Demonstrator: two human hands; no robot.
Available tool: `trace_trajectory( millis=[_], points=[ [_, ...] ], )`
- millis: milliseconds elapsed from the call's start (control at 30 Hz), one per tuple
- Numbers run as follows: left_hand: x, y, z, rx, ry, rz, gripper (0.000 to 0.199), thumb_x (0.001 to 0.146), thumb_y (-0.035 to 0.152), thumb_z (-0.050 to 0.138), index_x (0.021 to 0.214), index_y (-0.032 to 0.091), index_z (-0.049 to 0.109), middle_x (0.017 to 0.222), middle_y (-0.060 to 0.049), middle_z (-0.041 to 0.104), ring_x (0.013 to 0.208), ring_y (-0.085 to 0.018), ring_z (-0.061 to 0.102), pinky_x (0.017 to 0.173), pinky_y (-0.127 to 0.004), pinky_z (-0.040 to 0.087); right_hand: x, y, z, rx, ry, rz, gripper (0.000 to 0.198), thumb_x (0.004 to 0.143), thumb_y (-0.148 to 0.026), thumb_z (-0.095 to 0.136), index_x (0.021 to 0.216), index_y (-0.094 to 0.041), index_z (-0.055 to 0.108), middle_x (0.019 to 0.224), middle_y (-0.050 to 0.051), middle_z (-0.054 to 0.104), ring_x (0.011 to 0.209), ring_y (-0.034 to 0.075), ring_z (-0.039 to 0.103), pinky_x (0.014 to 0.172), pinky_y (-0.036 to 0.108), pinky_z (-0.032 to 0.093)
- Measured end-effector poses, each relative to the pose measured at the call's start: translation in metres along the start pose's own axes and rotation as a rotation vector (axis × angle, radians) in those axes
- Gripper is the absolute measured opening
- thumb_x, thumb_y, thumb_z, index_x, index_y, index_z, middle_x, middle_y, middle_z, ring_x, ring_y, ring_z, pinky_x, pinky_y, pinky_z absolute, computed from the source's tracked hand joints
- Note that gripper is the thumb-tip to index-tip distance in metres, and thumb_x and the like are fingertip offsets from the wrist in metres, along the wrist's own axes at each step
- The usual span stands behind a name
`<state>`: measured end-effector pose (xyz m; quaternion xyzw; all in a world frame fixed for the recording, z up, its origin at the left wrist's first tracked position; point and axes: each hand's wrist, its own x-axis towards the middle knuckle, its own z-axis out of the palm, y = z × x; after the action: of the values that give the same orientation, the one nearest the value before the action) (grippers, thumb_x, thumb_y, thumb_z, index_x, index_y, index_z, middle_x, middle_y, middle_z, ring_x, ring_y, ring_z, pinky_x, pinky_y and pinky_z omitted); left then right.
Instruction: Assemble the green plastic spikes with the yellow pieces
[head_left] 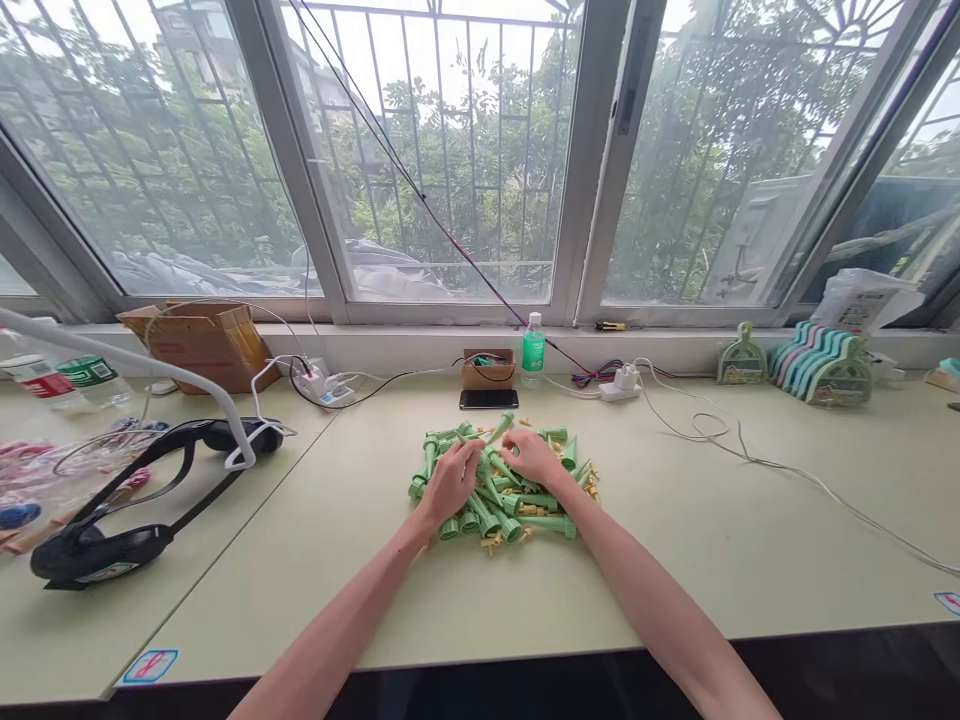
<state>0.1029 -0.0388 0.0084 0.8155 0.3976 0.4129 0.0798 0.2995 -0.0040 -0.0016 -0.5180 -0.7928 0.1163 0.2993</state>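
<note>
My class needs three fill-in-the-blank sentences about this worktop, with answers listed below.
The left hand and right hand are at a pile of large cone-shaped pieces coloured ____.
The bottle beside the small cardboard box has a ____ cap.
A black strapped device lies to the person's ____.
Missing words: green; white; left.

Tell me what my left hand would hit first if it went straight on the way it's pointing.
Probably the slanted green cone just beyond your left hand, close to your right hand. Depth is unclear there, so your left hand may already touch it.
</note>
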Motion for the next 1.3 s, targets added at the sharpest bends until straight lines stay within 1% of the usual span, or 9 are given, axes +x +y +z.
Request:
trace_trajectory(
  millis=[100,233,367,533,700,833,1000,1133,1300],
  points=[
    [-0.0002,0.001,0.0002,-0.004,0.011,0.001,0.024,0.098,0.023,0.039,0.112,0.023,0.058,0.09,-0.005,0.061,0.077,-0.017,0.059,0.071,-0.031,0.049,0.0008,-0.0006,-0.0003,0.027,-0.007,0.001,0.005,0.079,-0.022,0.061,0.078,-0.018,0.063,0.084,0.004,0.066,0.077,0.017,0.059,0.071,0.025,0.042],
    [-0.0003,0.0014,0.0008,-0.019,0.016,0.003,0.024,0.098,0.023,0.039,0.112,0.024,0.059,0.096,-0.006,0.061,0.083,-0.018,0.06,0.075,-0.031,0.049,0.0021,0.0,-0.0002,0.061,-0.02,0.022,0.002,0.076,-0.02,0.063,0.077,-0.018,0.064,0.082,0.003,0.068,0.076,0.016,0.06,0.07,0.024,0.043],
    [0.0,0.0017,0.0009,-0.009,0.01,-0.01,0.024,0.098,0.023,0.04,0.112,0.023,0.059,0.089,-0.005,0.061,0.077,-0.017,0.059,0.072,-0.03,0.049,0.0029,0.0006,0.0,0.087,-0.03,0.054,0.005,0.074,-0.018,0.063,0.078,-0.019,0.066,0.079,0.002,0.069,0.073,0.015,0.061,0.069,0.024,0.044],
    [-0.0001,0.0013,0.0014,-0.014,0.005,-0.001,0.025,0.098,0.024,0.039,0.113,0.023,0.059,0.088,-0.005,0.061,0.074,-0.017,0.058,0.068,-0.029,0.048,0.0028,0.001,0.0005,0.105,-0.046,0.071,0.004,0.074,-0.019,0.062,0.074,-0.018,0.066,0.076,0.002,0.069,0.07,0.015,0.061,0.066,0.023,0.044],
    [-0.0005,0.0011,0.0016,-0.011,0.009,-0.009,0.025,0.098,0.025,0.039,0.113,0.023,0.06,0.087,-0.005,0.061,0.073,-0.017,0.057,0.069,-0.03,0.048,0.0026,0.0016,0.0013,0.1,-0.055,0.073,0.006,0.075,-0.018,0.061,0.076,-0.019,0.067,0.076,0.002,0.069,0.07,0.015,0.062,0.065,0.024,0.044],
    [-0.0009,0.0016,0.001,-0.007,0.002,-0.023,0.025,0.098,0.026,0.039,0.113,0.023,0.059,0.085,-0.005,0.06,0.068,-0.016,0.056,0.065,-0.029,0.047,0.003,0.0029,0.001,0.079,-0.053,0.073,0.013,0.075,-0.015,0.06,0.085,-0.019,0.068,0.078,0.003,0.07,0.074,0.017,0.062,0.069,0.026,0.044],
    [-0.0007,0.0029,0.0006,-0.003,0.005,-0.027,0.025,0.098,0.026,0.039,0.113,0.023,0.059,0.084,-0.004,0.059,0.066,-0.015,0.054,0.064,-0.028,0.046,0.0047,0.0062,0.0015,0.055,-0.057,0.069,0.02,0.073,-0.013,0.06,0.091,-0.018,0.068,0.09,0.005,0.07,0.086,0.019,0.062,0.077,0.028,0.044],
    [-0.0002,0.0043,0.0005,-0.007,0.016,-0.015,0.024,0.098,0.026,0.039,0.112,0.023,0.059,0.085,-0.004,0.059,0.07,-0.016,0.055,0.067,-0.028,0.046,0.0059,0.0072,0.0025,0.046,-0.07,0.086,0.016,0.073,-0.015,0.063,0.087,-0.018,0.068,0.093,0.006,0.069,0.088,0.02,0.062,0.079,0.029,0.044],
    [0.0001,0.0038,0.0005,-0.002,0.022,-0.013,0.024,0.098,0.026,0.04,0.112,0.023,0.059,0.083,-0.004,0.059,0.067,-0.015,0.054,0.065,-0.028,0.046,0.0069,0.005,0.0021,0.045,-0.083,0.115,0.009,0.074,-0.019,0.063,0.082,-0.018,0.067,0.09,0.005,0.069,0.083,0.018,0.062,0.075,0.027,0.044]
  ],
)
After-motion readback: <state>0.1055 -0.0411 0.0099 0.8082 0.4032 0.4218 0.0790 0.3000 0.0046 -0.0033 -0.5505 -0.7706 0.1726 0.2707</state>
